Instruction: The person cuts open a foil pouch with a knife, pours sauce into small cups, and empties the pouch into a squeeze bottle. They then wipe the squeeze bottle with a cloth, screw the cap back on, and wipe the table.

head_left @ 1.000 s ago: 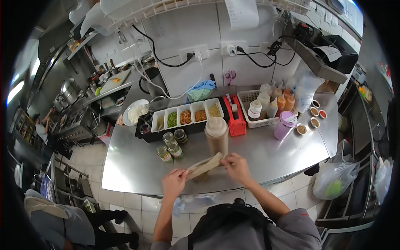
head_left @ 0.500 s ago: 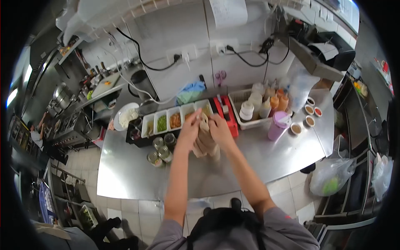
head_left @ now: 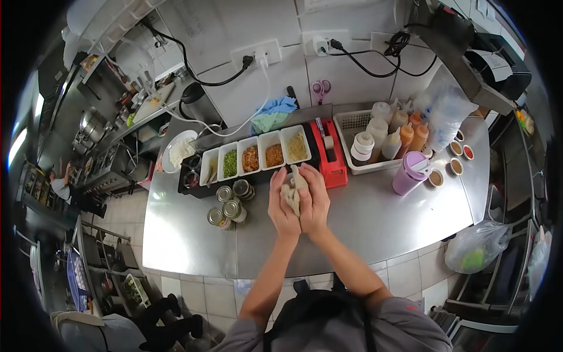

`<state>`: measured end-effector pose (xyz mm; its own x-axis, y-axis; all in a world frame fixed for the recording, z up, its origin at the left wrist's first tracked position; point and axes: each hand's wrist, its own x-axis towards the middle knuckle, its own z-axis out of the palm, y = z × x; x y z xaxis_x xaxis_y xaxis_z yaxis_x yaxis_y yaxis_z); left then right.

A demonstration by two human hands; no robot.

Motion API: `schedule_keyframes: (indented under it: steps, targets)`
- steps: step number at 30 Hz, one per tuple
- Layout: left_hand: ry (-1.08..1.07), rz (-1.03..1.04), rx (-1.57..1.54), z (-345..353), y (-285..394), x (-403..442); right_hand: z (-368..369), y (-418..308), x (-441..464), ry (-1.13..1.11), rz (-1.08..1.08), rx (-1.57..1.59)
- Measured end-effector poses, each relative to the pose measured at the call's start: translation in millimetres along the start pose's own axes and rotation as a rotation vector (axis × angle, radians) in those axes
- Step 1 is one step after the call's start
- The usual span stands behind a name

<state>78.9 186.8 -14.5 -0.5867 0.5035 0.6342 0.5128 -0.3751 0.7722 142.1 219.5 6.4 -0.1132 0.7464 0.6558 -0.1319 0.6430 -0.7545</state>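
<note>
Both palms are cupped around a crumpled beige bundle [head_left: 291, 198] with a twisted upper end; whether it is a cloth or a bag I cannot tell. My left hand [head_left: 281, 206] presses on its left side and my right hand [head_left: 315, 202] on its right, wrists close together. They are above the steel table [head_left: 363, 229], just in front of the white tubs of chopped food [head_left: 274, 155]. Right of the tubs stands a red tape dispenser [head_left: 335, 175]. Several lidded jars [head_left: 234, 210] stand to the left of my hands.
A white basket [head_left: 366, 167] holds several squeeze bottles. Beside it are a lilac tumbler [head_left: 407, 176] and several small sauce cups [head_left: 435, 178]. A plate of white food [head_left: 176, 154] lies at the back left. Co-workers [head_left: 99, 334] are visible on the left.
My fingers were at the bundle's top end, with its lower part hanging down. Now both hands are wrapped around its sides, lower and closer together. The view has shifted slightly.
</note>
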Motion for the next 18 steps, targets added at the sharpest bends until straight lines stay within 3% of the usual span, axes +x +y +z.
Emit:
schedule_keyframes:
  steps: [5, 6, 8, 9, 10, 11, 12, 13, 14, 15, 17, 18]
  targets:
    - [-0.017, -0.029, -0.01, -4, -24, -55, -1, 41, -44, 0.09, -0.076, 0.159]
    - [-0.119, -0.147, 0.033, -10, -25, -71, -7, 50, -65, 0.075, 0.033, 0.018]
    - [-0.343, -0.092, 0.249, -29, -42, -106, -20, 68, -101, 0.012, 0.15, -0.186]
    - [-0.342, -0.031, 0.302, -36, -41, -109, -34, 75, -108, 0.003, 0.22, -0.306]
    - [-0.365, 0.024, 0.342, -42, -41, -108, -41, 77, -105, 0.006, 0.407, -0.195]
    - [-0.179, 0.031, 0.161, -37, -50, -101, -42, 80, -99, 0.032, 0.594, -0.078]
    - [-0.135, -0.026, 0.166, -37, -29, -82, -39, 83, -94, 0.205, 0.663, 0.092]
    - [-0.136, 0.143, 0.187, -41, -38, -58, -41, 82, -83, 0.212, 0.686, 0.106]
    - [-0.13, 0.113, 0.055, -30, -24, -35, -33, 77, -63, 0.311, 0.633, 0.272]
    - [-0.18, 0.079, -0.018, -27, -25, -20, -24, 68, -41, 0.367, 0.576, 0.691]
    - [-0.3, -0.043, -0.146, -17, -15, -4, -30, 28, -2, 0.142, 0.515, 0.378]
    - [-0.314, -0.111, -0.203, -17, -19, -7, -16, 34, 0, 0.088, 0.377, 0.247]
